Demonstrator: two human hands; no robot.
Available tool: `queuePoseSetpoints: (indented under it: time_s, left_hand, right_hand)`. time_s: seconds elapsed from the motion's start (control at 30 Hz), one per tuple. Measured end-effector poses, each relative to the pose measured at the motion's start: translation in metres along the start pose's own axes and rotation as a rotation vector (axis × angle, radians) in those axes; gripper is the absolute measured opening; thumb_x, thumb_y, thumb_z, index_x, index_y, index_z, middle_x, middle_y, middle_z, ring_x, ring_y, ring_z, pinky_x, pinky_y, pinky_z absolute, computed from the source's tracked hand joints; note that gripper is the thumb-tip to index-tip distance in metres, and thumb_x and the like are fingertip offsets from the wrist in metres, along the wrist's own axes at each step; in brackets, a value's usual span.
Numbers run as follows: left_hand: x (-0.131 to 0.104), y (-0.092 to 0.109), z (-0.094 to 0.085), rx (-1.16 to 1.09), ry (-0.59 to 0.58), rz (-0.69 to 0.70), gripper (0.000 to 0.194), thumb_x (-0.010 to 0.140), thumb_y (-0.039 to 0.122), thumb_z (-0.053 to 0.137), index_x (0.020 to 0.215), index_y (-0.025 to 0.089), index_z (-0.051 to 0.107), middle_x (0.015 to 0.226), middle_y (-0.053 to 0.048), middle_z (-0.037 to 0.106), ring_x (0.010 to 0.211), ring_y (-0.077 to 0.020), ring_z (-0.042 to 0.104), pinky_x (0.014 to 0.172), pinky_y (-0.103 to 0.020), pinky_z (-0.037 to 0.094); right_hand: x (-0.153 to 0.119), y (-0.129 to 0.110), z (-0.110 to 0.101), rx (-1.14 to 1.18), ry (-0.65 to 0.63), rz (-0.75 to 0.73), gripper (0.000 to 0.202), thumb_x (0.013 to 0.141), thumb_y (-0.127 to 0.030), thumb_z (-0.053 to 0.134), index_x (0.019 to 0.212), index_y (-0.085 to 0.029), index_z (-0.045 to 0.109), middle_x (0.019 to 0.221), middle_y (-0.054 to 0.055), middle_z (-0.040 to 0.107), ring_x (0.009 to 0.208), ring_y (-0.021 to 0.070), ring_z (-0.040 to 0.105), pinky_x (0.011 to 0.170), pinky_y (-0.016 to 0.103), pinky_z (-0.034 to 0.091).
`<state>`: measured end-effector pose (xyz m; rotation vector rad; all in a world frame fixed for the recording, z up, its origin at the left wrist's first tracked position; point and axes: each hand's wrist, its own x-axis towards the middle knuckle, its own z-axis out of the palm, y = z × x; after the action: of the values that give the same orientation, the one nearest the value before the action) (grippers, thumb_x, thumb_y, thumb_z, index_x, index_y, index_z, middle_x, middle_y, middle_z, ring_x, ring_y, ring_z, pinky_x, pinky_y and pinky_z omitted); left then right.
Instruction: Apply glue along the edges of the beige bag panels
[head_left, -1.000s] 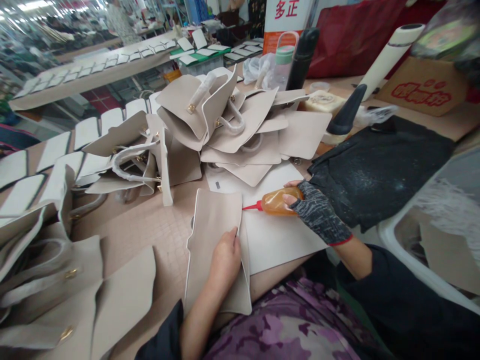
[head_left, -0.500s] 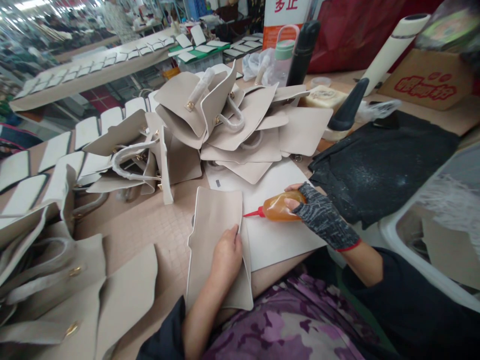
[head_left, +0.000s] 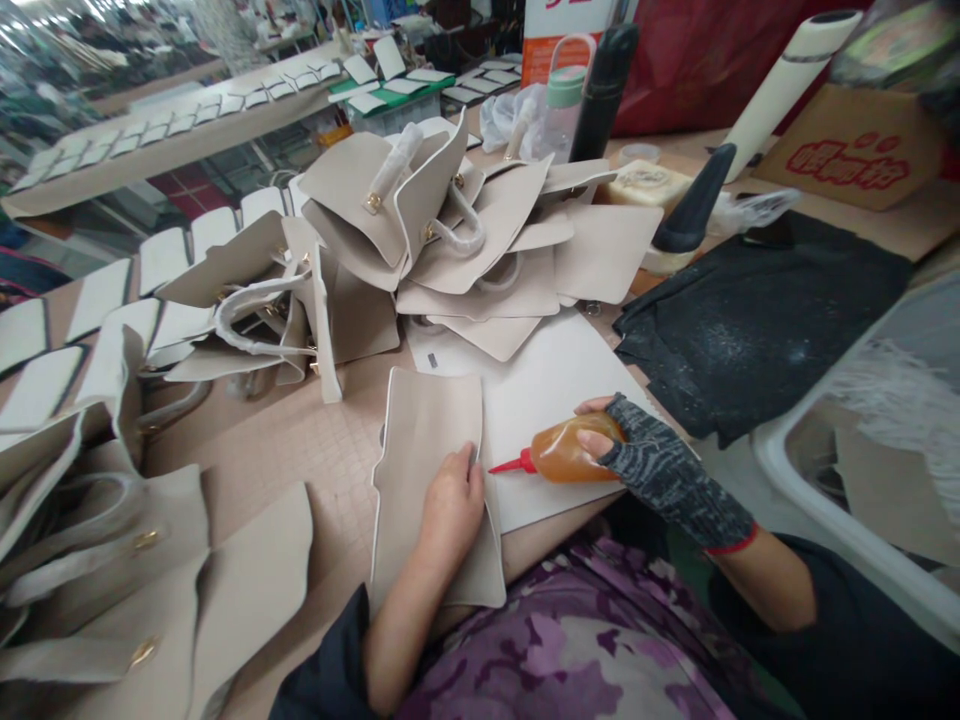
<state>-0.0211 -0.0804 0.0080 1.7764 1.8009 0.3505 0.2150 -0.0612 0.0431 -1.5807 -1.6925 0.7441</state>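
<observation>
My left hand [head_left: 454, 505] grips the right edge of a beige leather panel [head_left: 420, 440], thumb on top and fingers curled at the edge. In my right hand [head_left: 637, 450], which wears a dark grey fingerless glove, is a squeeze bottle [head_left: 566, 450] of amber liquid. Its red nozzle points left, with the tip beside the panel's right edge, below my left thumb's level. A white sheet [head_left: 559, 375] lies under the bottle and reaches up to the panel.
Beige bag pieces with handles [head_left: 480, 240] are heaped behind the panel, and more [head_left: 97, 560] lie at left. Black cloth [head_left: 772, 310], a white bin [head_left: 787, 470], a black bottle [head_left: 604, 95] and a cream flask [head_left: 787, 90] stand or lie at right.
My right hand and the bottle have moved down and slightly right, so the nozzle tip sits lower along the panel's edge. My left hand keeps its hold, and the view has shifted slightly.
</observation>
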Motion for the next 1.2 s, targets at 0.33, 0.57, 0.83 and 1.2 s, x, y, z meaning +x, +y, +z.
queuePoseSetpoints:
  time_s: [0.33, 0.57, 0.83, 1.2]
  left_hand:
    - [-0.001, -0.002, 0.002, 0.006, 0.036, 0.023, 0.039, 0.089, 0.023, 0.04, 0.122, 0.009, 0.055, 0.119, -0.015, 0.063, 0.111, -0.0225, 0.059, 0.099, -0.036, 0.046]
    - [-0.001, -0.002, 0.002, 0.005, 0.031, 0.027, 0.039, 0.089, 0.024, 0.039, 0.123, 0.011, 0.054, 0.118, -0.015, 0.063, 0.11, -0.0225, 0.059, 0.098, -0.037, 0.046]
    - [-0.002, -0.002, 0.004, 0.026, 0.028, 0.034, 0.039, 0.089, 0.023, 0.039, 0.123, 0.01, 0.052, 0.118, -0.015, 0.062, 0.111, -0.0228, 0.058, 0.098, -0.037, 0.045]
    - [-0.004, -0.001, 0.0, 0.105, -0.038, 0.065, 0.036, 0.091, 0.02, 0.035, 0.123, 0.012, 0.051, 0.105, -0.013, 0.062, 0.099, -0.021, 0.06, 0.089, -0.032, 0.048]
  right_hand:
    - [-0.026, -0.005, -0.004, 0.083, -0.07, 0.083, 0.03, 0.081, -0.041, 0.053, 0.102, -0.018, 0.057, 0.099, 0.009, 0.065, 0.094, 0.0263, 0.062, 0.088, 0.043, 0.05]
    - [-0.045, -0.004, -0.008, 0.102, -0.15, 0.16, 0.033, 0.083, -0.044, 0.052, 0.106, -0.021, 0.056, 0.102, 0.008, 0.063, 0.093, 0.0267, 0.061, 0.083, 0.042, 0.052]
    - [-0.058, 0.001, -0.008, 0.159, -0.215, 0.201, 0.033, 0.085, -0.046, 0.053, 0.108, -0.023, 0.054, 0.106, 0.008, 0.061, 0.102, 0.0283, 0.058, 0.089, 0.045, 0.049]
    - [-0.035, 0.021, -0.018, 0.592, -0.219, 0.509, 0.028, 0.079, -0.046, 0.054, 0.096, -0.025, 0.063, 0.086, 0.008, 0.066, 0.06, 0.0226, 0.06, 0.035, 0.029, 0.04]
